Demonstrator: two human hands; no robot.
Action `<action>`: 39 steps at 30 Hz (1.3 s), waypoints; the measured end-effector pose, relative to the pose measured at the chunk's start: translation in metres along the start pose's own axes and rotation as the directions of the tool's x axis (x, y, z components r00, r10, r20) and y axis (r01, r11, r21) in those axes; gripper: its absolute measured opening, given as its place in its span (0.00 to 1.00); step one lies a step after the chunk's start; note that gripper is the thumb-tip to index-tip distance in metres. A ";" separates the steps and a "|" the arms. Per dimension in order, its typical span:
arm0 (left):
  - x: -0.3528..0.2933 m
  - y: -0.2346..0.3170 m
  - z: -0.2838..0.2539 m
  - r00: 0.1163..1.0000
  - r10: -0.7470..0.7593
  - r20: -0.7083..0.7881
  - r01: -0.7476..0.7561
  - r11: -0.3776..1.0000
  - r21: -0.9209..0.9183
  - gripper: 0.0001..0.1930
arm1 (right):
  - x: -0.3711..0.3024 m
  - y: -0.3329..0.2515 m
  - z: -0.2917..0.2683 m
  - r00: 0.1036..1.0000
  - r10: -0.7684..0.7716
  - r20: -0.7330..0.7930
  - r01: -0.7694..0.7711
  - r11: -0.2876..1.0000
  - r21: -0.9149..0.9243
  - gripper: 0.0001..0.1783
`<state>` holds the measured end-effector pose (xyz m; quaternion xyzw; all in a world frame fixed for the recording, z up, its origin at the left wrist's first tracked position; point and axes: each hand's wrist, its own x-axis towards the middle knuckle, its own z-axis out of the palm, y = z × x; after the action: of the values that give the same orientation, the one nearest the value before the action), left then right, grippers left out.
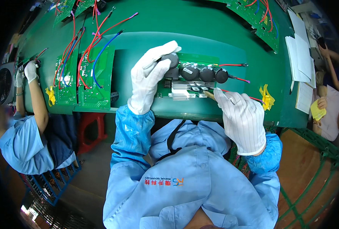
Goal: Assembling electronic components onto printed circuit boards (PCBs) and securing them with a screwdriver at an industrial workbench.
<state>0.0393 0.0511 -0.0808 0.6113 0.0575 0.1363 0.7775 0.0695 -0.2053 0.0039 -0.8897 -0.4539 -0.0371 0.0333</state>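
My left hand (144,78), in a white glove, is closed round the left end of a green circuit board (200,58). Its thumb and fingers press on a large black cylindrical capacitor (171,60) there. Several more black capacitors (206,73) stand in a row along the board, with silver heat sinks (180,91) on the near side. Red wires (230,65) stick out at the right end. My right hand (243,120), in a striped white glove, pinches a thin tan tool (209,94) whose tip reaches the board's near edge. The tool's kind is unclear, since the fingers cover most of it.
More circuit boards (97,82) with red and blue wires lie to the left, and others (253,21) at the far right. Yellow ties (267,97) are on the green table (150,40). Papers (301,53) lie at the right. Co-workers sit on both sides.
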 end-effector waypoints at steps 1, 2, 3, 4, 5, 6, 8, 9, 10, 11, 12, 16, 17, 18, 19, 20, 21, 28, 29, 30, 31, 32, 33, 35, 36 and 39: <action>0.000 0.000 0.003 1.000 -0.006 -0.013 0.006 1.000 0.018 0.26 | 0.006 -0.003 -0.002 1.000 0.001 0.016 -0.001 1.000 0.001 0.29; -0.001 0.000 0.005 1.000 0.021 0.004 -0.021 1.000 0.012 0.25 | 0.010 -0.005 -0.004 0.999 0.003 0.033 -0.003 1.000 0.002 0.29; -0.001 -0.001 0.006 0.998 0.064 0.010 -0.065 0.996 0.062 0.25 | 0.010 -0.007 -0.006 0.999 0.007 0.045 -0.006 1.000 -0.009 0.29; -0.001 -0.004 0.008 0.994 0.105 0.018 -0.107 0.988 0.111 0.24 | 0.009 -0.008 -0.008 0.998 0.011 0.059 -0.010 1.000 -0.021 0.29; -0.001 -0.006 0.009 0.989 0.145 0.028 -0.148 0.976 0.160 0.23 | 0.009 -0.009 -0.010 0.997 0.016 0.073 -0.014 0.999 -0.032 0.29; -0.001 -0.006 0.011 0.980 0.195 0.036 -0.198 0.955 0.220 0.21 | 0.008 -0.012 -0.012 0.995 0.037 0.090 -0.034 0.999 -0.035 0.28; 0.000 -0.007 0.013 0.964 0.262 0.044 -0.264 0.925 0.275 0.20 | 0.007 -0.017 -0.017 0.989 0.084 0.121 -0.079 0.996 -0.040 0.27; 0.000 -0.007 0.014 0.954 0.295 0.050 -0.296 0.906 0.302 0.20 | 0.005 -0.017 -0.017 0.989 0.084 0.124 -0.083 0.996 -0.010 0.27; 0.000 -0.006 0.015 0.948 0.315 0.049 -0.313 0.888 0.337 0.20 | 0.002 -0.018 -0.014 0.988 0.086 0.126 -0.089 0.996 0.023 0.26; 0.000 -0.004 0.015 0.941 0.335 0.050 -0.329 0.869 0.371 0.19 | -0.001 -0.019 -0.012 0.988 0.088 0.127 -0.095 0.994 0.057 0.26; 0.000 -0.002 0.016 0.934 0.354 0.052 -0.344 0.847 0.404 0.19 | -0.002 -0.020 -0.010 0.988 0.090 0.122 -0.095 0.995 0.033 0.26; -0.001 0.003 0.019 0.925 0.373 0.071 -0.356 0.784 0.508 0.19 | -0.004 -0.028 -0.007 0.988 0.116 0.102 -0.112 0.993 -0.044 0.26; -0.002 0.003 0.019 0.923 0.378 0.071 -0.360 0.786 0.502 0.19 | -0.004 -0.030 -0.007 0.987 0.127 0.100 -0.121 0.991 -0.061 0.26; -0.003 0.004 0.020 0.921 0.382 0.072 -0.365 0.788 0.495 0.19 | -0.005 -0.031 -0.005 0.993 0.104 0.064 -0.099 0.992 -0.073 0.27; -0.004 0.006 0.021 0.928 0.367 0.062 -0.349 0.801 0.486 0.19 | -0.004 -0.031 -0.004 0.996 0.080 0.027 -0.078 0.993 -0.086 0.28; -0.006 0.008 0.022 0.935 0.351 0.052 -0.332 0.814 0.476 0.19 | -0.004 -0.031 -0.002 0.998 0.057 -0.009 -0.058 0.993 -0.101 0.29; -0.007 0.009 0.024 0.941 0.335 0.043 -0.316 0.826 0.467 0.19 | -0.004 -0.031 -0.002 0.998 0.059 -0.017 -0.060 0.992 -0.112 0.28; -0.009 0.014 0.032 0.931 0.359 0.060 -0.338 0.790 0.512 0.19 | -0.010 -0.030 0.004 0.996 0.063 -0.068 -0.074 0.982 -0.176 0.16; -0.009 0.015 0.033 0.930 0.361 0.064 -0.340 0.783 0.521 0.19 | -0.011 -0.030 0.005 0.996 0.058 -0.071 -0.071 0.978 -0.198 0.14; -0.010 0.016 0.034 0.930 0.362 0.068 -0.341 0.775 0.531 0.19 | -0.011 -0.029 0.005 0.996 0.059 -0.070 -0.071 0.981 -0.182 0.13; -0.010 0.016 0.035 0.930 0.361 0.067 -0.339 0.773 0.536 0.19 | -0.010 -0.028 0.005 0.996 0.060 -0.068 -0.071 0.983 -0.168 0.11; -0.011 0.017 0.036 0.931 0.360 0.066 -0.337 0.771 0.540 0.19 | -0.009 -0.027 0.004 0.996 0.060 -0.066 -0.070 0.986 -0.153 0.10; -0.011 0.018 0.037 0.931 0.359 0.065 -0.334 0.769 0.544 0.19 | -0.009 -0.027 0.002 0.996 0.063 -0.068 -0.072 0.987 -0.142 0.10; -0.011 0.019 0.038 0.929 0.364 0.065 -0.338 0.766 0.547 0.19 | -0.009 -0.027 0.000 0.995 0.061 -0.073 -0.070 0.990 -0.121 0.08; -0.011 0.019 0.038 0.928 0.366 0.065 -0.340 0.764 0.549 0.19 | -0.009 -0.027 0.000 0.996 0.074 -0.058 -0.080 0.989 -0.123 0.08; -0.011 0.018 0.039 0.922 0.380 0.075 -0.354 0.746 0.564 0.19 | -0.011 -0.028 0.001 0.995 0.098 -0.034 -0.101 0.988 -0.119 0.09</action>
<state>0.0358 0.0157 -0.0543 0.8104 -0.0084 0.2767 0.5164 0.0401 -0.1973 0.0022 -0.9110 -0.4054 -0.0754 -0.0124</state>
